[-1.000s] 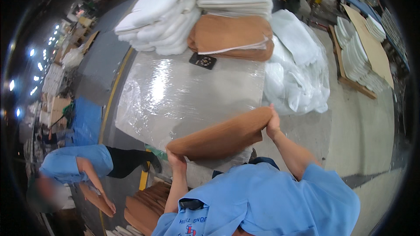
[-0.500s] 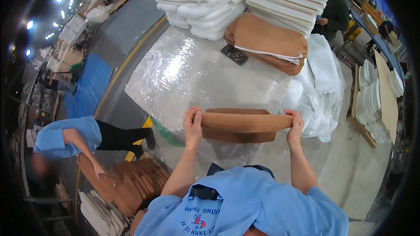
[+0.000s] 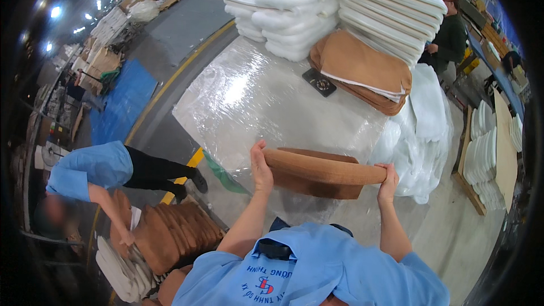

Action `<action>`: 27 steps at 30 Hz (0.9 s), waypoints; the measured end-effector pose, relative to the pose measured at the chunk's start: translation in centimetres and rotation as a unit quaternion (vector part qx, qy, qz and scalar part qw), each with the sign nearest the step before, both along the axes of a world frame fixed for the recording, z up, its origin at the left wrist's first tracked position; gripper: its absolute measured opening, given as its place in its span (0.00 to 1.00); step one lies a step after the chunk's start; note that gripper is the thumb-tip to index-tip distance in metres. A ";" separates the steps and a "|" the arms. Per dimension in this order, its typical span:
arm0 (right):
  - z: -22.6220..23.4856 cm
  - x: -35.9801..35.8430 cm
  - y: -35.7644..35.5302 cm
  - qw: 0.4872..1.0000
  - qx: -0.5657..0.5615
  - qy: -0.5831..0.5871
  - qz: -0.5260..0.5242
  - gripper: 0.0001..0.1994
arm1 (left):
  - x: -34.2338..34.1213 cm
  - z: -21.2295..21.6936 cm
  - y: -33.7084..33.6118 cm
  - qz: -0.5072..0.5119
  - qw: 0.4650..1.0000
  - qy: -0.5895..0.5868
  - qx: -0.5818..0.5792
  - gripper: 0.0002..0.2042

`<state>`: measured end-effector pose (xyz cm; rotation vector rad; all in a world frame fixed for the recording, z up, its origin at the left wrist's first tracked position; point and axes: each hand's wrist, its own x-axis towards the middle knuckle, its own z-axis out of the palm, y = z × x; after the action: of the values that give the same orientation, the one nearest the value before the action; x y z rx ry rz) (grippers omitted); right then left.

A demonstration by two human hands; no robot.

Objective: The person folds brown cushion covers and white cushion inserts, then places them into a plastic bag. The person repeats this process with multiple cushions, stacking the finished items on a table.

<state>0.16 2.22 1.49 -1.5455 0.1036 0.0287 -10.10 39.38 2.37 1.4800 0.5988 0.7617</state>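
Both hands, left (image 3: 261, 165) and right (image 3: 389, 177), arms extended, gripping ends of brown cushion (image 3: 320, 171).

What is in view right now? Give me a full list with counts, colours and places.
brown cushion: one, tan brown, held over the table's near edge
table: one, wrapped in clear shiny plastic, centre
brown covers: one small pile, tan, far right of table
white cushion pads: two stacks, white, far end of table
dark flat device: one, black, beside the brown covers
white bagged padding: a heap, white, right of table
co-worker: one, blue shirt, bending at left over a brown cushion pile
second person: one, dark top, far right
left hand: grips the cushion's left end
right hand: grips its right end
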 end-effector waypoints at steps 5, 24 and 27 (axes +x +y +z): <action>8.5 2.1 -1.2 0.866 -0.344 -0.022 0.362 0.25 | 2.0 -1.3 2.0 -0.009 0.999 0.033 -0.027 0.29; 14.4 -9.6 4.5 0.964 -0.225 -0.072 0.124 0.36 | 7.6 5.0 -9.3 -0.352 0.850 0.030 -0.389 0.42; 14.9 -11.4 5.6 0.969 -0.163 -0.091 0.160 0.44 | 9.3 7.0 -9.5 -0.346 0.858 -0.012 -0.378 0.41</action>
<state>-11.26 7.78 16.43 -1.8726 -0.3025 0.1296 -0.82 29.85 9.33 0.8310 0.2457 -0.0516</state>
